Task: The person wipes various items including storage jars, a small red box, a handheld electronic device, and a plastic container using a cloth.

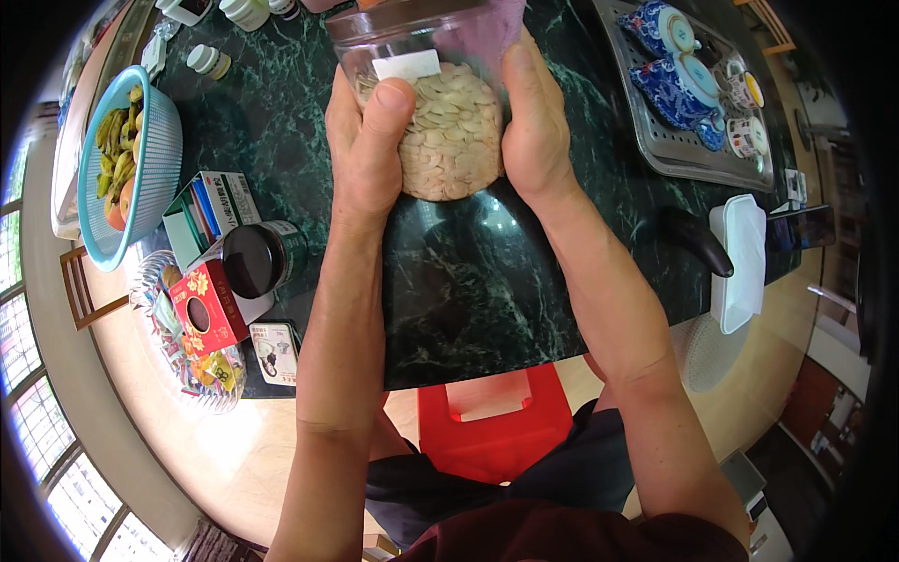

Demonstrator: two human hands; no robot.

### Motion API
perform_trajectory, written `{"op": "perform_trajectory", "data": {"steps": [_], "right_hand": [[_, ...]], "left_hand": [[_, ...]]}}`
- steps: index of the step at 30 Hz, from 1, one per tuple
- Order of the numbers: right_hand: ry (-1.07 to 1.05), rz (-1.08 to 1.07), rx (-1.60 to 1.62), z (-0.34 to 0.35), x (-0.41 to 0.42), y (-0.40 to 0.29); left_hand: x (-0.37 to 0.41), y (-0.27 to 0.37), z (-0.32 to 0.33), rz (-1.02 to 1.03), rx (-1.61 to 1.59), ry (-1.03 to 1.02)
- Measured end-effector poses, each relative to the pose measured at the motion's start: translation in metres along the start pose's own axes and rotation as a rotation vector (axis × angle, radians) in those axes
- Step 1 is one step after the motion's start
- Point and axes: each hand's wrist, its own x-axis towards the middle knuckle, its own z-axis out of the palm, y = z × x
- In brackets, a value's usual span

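A clear jar of pale flat seeds [456, 133], probably pumpkin seeds, is held up above the dark green marble tabletop [477, 302]. It leans so that its base faces me, and a white label [406, 64] sits on its side. My left hand [369, 140] grips the left side, thumb over the front near the label. On the right side, my right hand [537, 126] presses a light purple cloth [502, 35] against the jar. The jar's top runs partly out of view at the upper edge.
Left stand a blue basket of fruit [165, 133], a dark-lidded jar [253, 260], a red box [211, 307] and a candy dish [235, 390]. To the right are a metal tray [674, 165] with blue teapots [667, 88], a black curved object [695, 239] and a white container [734, 281].
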Motion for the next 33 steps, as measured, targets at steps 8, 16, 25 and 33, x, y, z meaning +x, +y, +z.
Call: {"op": "perform_trajectory", "data": {"steps": [8, 16, 25, 33], "right_hand": [[-0.219, -0.578, -1.022, -0.001, -0.005, 0.0], [-0.175, -0.674, -1.129, -0.002, -0.003, 0.0], [0.045, -0.056, -0.293, 0.006, -0.004, -0.005], [0.089, -0.073, -0.468, 0.004, -0.008, -0.008]], "left_hand": [[0.006, -0.002, 0.0, 0.051, -0.01, 0.25], [0.005, -0.004, 0.002, 0.126, 0.258, 0.212], [-0.001, -0.007, 0.004, 0.166, 0.206, 0.175], [0.001, -0.001, 0.002, 0.046, 0.044, 0.016]]}}
